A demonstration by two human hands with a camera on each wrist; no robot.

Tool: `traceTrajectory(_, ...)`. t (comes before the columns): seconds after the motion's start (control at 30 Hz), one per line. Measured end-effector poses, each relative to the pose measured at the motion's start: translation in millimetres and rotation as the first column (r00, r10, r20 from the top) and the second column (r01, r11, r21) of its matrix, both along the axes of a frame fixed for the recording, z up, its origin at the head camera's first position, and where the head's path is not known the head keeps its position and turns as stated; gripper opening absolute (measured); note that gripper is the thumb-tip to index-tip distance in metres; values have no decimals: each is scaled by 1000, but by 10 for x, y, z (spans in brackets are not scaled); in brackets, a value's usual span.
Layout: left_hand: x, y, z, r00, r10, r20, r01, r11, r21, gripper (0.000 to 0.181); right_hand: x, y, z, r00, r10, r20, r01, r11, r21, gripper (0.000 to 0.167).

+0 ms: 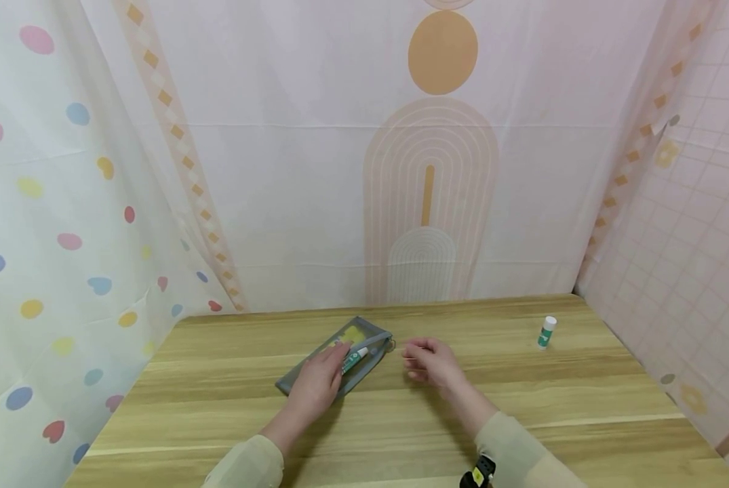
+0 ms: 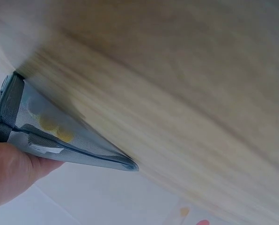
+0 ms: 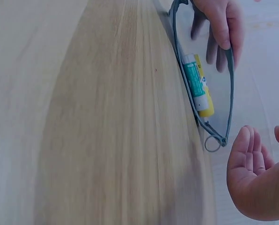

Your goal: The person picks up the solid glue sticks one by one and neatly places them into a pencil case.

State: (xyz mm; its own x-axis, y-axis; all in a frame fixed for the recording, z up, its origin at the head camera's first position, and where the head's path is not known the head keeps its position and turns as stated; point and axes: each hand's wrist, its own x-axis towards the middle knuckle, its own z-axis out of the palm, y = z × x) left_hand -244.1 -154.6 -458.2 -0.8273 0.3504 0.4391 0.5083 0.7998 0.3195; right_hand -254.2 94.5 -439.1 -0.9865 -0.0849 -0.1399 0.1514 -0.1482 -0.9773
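Observation:
A grey mesh zip pouch (image 1: 293, 379) lies slantwise on the table, its mouth spread apart. My left hand (image 1: 320, 379) grips one edge of that mouth, with thumb and fingers on either side, as the right wrist view shows. Inside the pouch are a green-and-white glue stick (image 3: 194, 82) and a yellow item (image 3: 205, 107) whose kind is unclear. A small ring (image 3: 212, 144) hangs at the zip end. Just right of that end, my right hand (image 1: 434, 364) hovers with loosely bent fingers and holds nothing. Another glue stick (image 1: 546, 333), white-capped, stands upright at the table's far right.
The wood-grain table (image 1: 218, 407) ends at a patterned cloth backdrop (image 1: 303, 203). A dotted cloth (image 1: 53, 278) hangs along the left side and a checked one (image 1: 694, 237) along the right. A dark band (image 1: 479, 472) sits at the right wrist.

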Motion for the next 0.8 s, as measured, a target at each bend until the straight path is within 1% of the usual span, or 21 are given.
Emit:
traceTrajectory(0.2, -7, 7, -8, 1000, 0, -5, 0, 1000, -2, 46, -5, 100, 2, 999, -39, 0, 39, 999, 22, 32)
traceTrajectory(0.4, -4, 13, -10, 1000, -7, -10, 7, 1000, 5, 46, 21, 188, 21, 997, -60, -43, 62, 996, 57, 31)
traceTrajectory(0.53, -7, 18, -6, 1000, -4, 7, 4, 1000, 4, 45, 30, 251, 37, 992, -62, -111, 76, 989, 123, 30)
traceTrajectory(0.67, -1, 25, -1, 1000, 9, 22, -9, 1000, 8, 44, 42, 331, 55, 978, -55, -200, 97, 974, 204, 31)
traceTrajectory(0.8, 0, 29, 1, 1000, 18, 19, -18, 1000, 4, 44, 69, 420, 79, 968, -39, -250, 99, 968, 232, 34)
